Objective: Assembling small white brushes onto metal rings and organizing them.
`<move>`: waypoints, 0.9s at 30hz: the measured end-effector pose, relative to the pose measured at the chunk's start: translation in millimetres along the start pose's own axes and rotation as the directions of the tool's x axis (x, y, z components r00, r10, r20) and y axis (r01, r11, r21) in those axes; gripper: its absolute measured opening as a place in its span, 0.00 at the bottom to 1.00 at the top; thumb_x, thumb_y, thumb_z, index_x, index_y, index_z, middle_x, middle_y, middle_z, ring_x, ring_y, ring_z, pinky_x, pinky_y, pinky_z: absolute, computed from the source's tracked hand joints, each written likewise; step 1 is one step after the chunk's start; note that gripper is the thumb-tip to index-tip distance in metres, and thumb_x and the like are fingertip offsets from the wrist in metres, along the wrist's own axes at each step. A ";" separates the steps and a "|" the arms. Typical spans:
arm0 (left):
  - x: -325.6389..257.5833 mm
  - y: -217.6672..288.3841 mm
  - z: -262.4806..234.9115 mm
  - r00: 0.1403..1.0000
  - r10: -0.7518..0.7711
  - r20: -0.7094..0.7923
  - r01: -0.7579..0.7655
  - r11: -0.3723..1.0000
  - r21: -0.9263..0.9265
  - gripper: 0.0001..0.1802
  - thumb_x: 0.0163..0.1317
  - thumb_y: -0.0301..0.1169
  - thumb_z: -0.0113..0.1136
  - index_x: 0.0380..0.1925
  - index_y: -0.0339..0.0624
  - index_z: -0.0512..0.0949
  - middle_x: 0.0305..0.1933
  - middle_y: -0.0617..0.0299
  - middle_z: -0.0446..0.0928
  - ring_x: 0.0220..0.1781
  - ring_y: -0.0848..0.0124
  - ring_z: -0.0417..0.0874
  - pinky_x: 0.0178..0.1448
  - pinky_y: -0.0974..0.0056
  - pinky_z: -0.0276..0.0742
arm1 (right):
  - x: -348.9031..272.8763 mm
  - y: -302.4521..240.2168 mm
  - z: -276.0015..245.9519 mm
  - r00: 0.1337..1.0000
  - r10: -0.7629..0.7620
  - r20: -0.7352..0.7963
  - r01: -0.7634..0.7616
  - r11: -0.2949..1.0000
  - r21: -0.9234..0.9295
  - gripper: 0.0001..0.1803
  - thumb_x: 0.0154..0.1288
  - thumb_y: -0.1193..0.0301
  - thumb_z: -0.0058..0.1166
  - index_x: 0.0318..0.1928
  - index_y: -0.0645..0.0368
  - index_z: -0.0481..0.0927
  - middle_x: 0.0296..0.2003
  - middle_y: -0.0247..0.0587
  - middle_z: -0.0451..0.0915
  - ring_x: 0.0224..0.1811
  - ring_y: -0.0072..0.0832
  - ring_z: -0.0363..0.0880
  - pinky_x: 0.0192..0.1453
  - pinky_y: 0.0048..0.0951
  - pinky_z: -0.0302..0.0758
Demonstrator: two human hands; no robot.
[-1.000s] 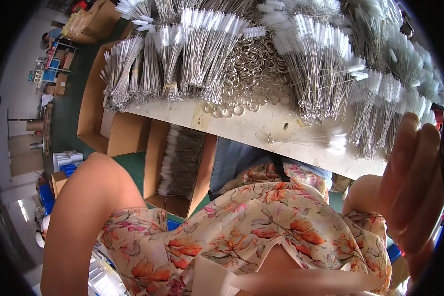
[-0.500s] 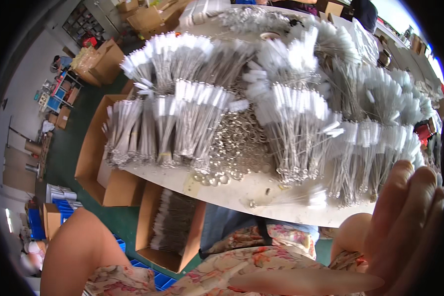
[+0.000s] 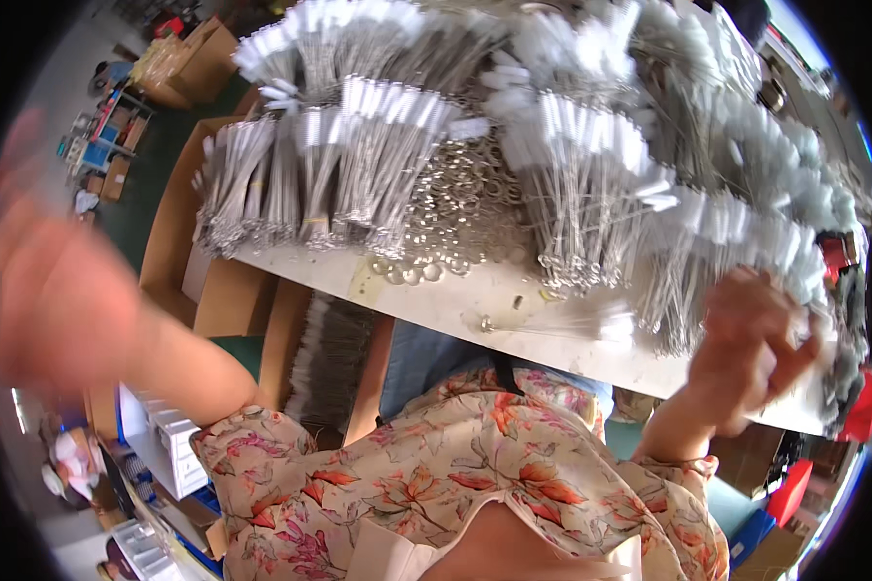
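Note:
My left hand (image 3: 53, 290) is raised at the far left, off the table, and smeared by motion, so its fingers cannot be read. My right hand (image 3: 751, 339) is lifted over the table's right front edge, a little blurred, with its fingers bent but apart and nothing visible in them. It is nearest to a bunch of wire-handled brushes (image 3: 678, 281) with white bristles. A few brushes (image 3: 552, 324) lie loose by the front edge. Metal rings (image 3: 455, 198) are heaped between the brush bunches, several of them (image 3: 421, 271) close to the edge.
More brush bunches (image 3: 383, 155) stand across the white table (image 3: 329, 276). Open cardboard boxes (image 3: 179, 208) are below its left side, one holding packed brushes (image 3: 334, 353). A red container (image 3: 793, 492) and a blue one (image 3: 751, 535) are at the lower right.
My left hand has come into view, raised at the left. My right hand has moved down and left from the right rim. The view has tipped down, so the table sits higher.

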State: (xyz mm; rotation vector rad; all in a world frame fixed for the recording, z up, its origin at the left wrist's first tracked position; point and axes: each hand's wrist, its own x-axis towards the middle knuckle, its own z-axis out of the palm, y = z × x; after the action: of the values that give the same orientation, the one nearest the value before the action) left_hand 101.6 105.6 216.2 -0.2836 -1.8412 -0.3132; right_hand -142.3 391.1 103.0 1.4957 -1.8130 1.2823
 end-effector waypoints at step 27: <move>-244.0 -181.3 -39.0 0.354 -0.899 -0.258 0.887 0.236 0.397 0.14 0.58 0.39 0.56 0.33 0.37 0.78 0.25 0.56 0.78 0.23 0.73 0.78 0.25 0.71 0.70 | -52.7 138.8 128.0 0.473 0.875 0.101 -0.697 0.302 0.650 0.09 0.57 0.70 0.57 0.35 0.61 0.74 0.21 0.28 0.71 0.17 0.13 0.66 0.18 0.15 0.62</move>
State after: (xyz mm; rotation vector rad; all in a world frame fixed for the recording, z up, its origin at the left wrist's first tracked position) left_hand 142.2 -86.1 -19.4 1.2478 -1.8419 -0.6173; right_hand -229.5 303.4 -49.1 0.4008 -2.0990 2.6543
